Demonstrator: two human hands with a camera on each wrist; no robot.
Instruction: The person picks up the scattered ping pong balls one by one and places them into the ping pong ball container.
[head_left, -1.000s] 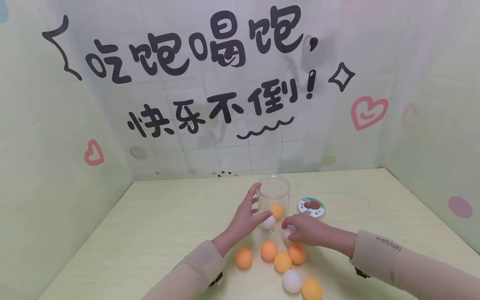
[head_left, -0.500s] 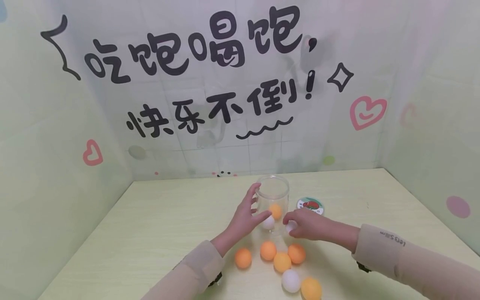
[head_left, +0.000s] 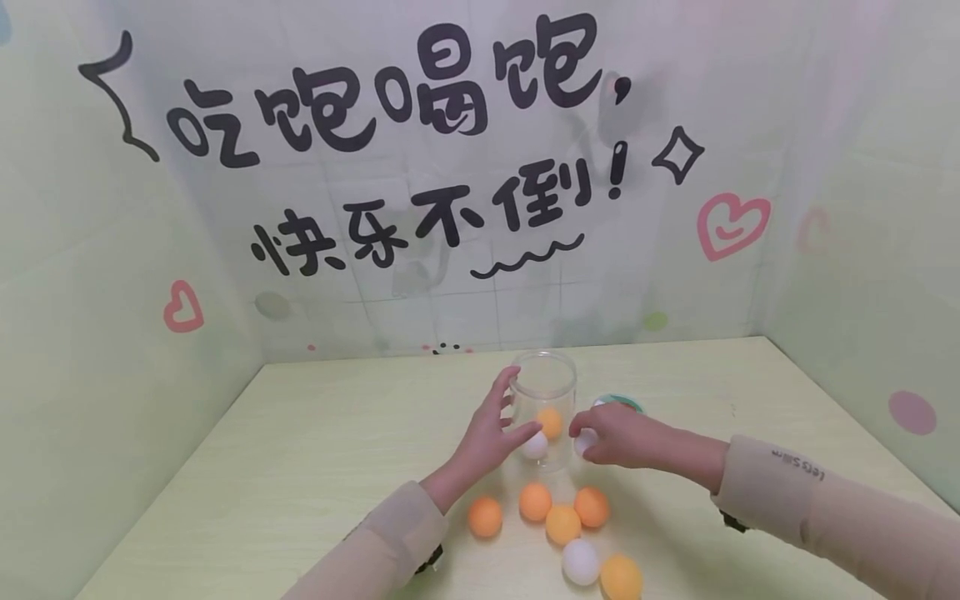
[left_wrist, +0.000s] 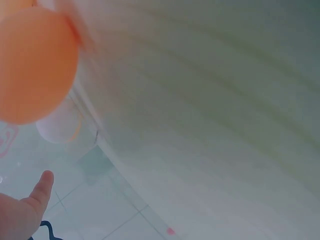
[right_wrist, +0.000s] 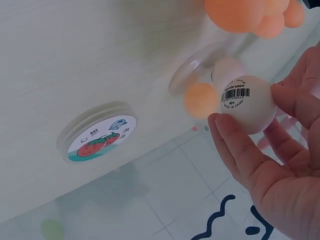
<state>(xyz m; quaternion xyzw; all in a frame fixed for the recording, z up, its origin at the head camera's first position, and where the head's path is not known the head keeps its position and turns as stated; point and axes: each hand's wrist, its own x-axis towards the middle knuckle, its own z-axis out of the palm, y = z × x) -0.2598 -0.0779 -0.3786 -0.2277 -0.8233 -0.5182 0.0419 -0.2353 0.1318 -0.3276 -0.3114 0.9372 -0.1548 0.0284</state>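
A clear plastic jar stands upright on the table, and my left hand grips it from the left with the thumb across its front. Inside the jar lie a yellow-orange ping-pong ball and a white one. Just right of the jar, my right hand pinches another white ping-pong ball between thumb and fingers; printed lettering and a barcode show on it in the right wrist view. In the left wrist view, a large orange ball and my thumb appear at the left.
In front of the jar are several loose orange and yellow-orange balls and one white ball. A round lid with a tomato picture lies behind my right hand, partly covered in the head view. A printed curtain hangs behind the table.
My right hand has risen slightly and shifted a little right with the white ping-pong ball, now covering more of the lid. The left hand stays on the jar.
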